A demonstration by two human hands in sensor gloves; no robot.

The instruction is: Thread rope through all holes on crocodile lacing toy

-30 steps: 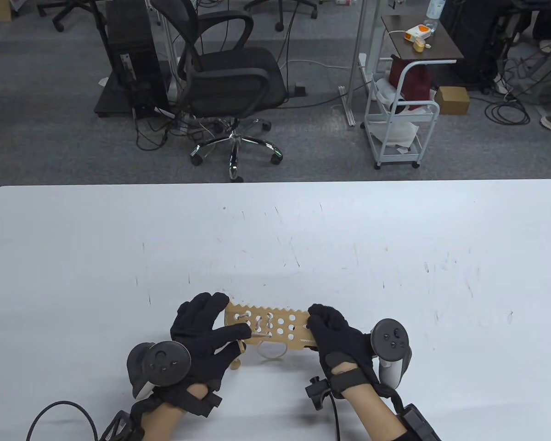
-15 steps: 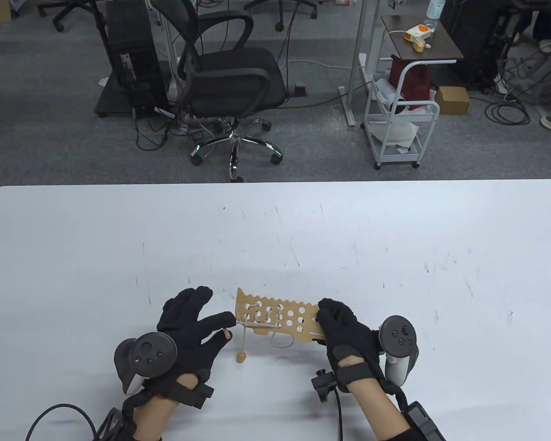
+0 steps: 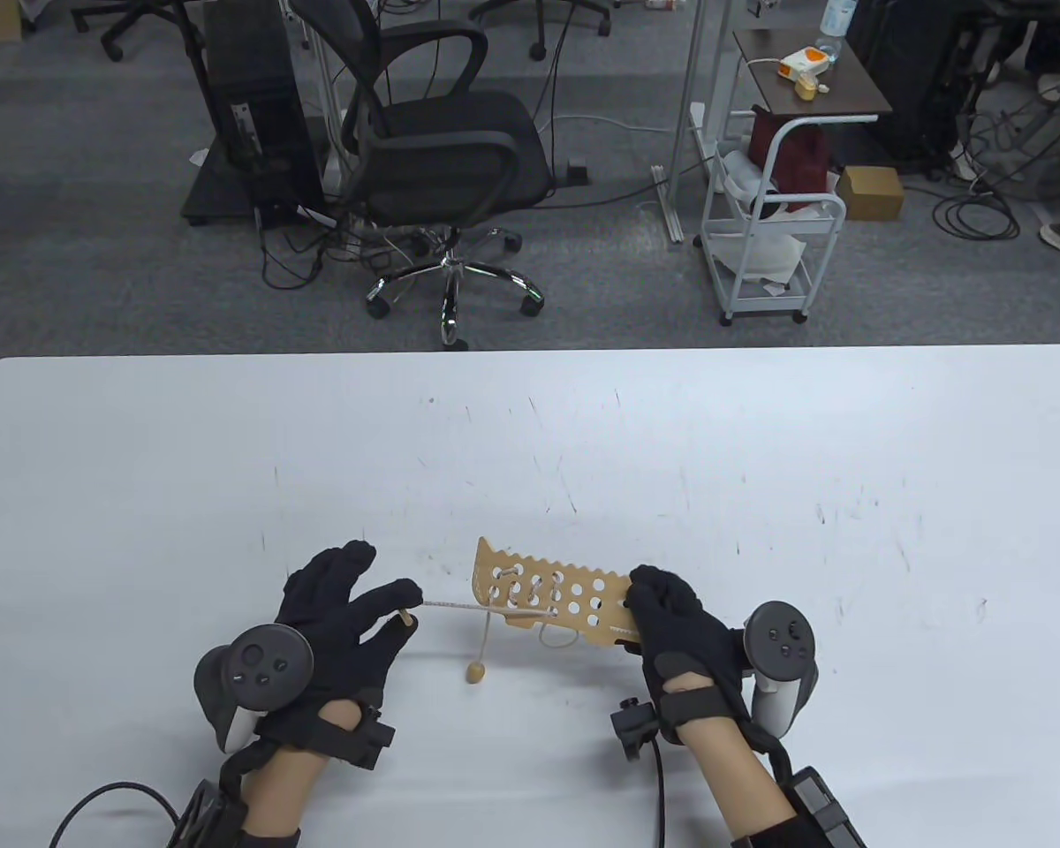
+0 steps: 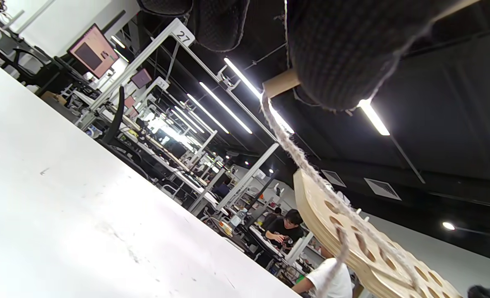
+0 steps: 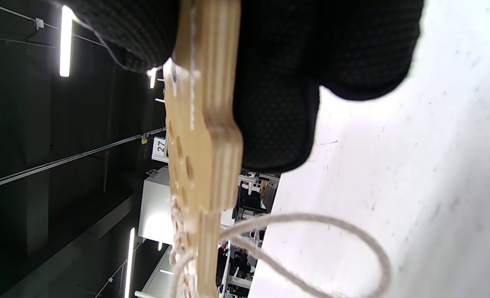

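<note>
With the crocodile board (image 3: pixel 552 596) gripped at its right end by the right hand (image 3: pixel 671 618) and the left hand (image 3: pixel 344 601) pinching the rope's wooden tip (image 3: pixel 404 616) leftward of it, a harder tug could wrench it free.

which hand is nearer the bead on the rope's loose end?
Left. The left hand is just to the left of the bead, pinching the rope's wooden tip. The right hand grips the board, farther off.
</note>
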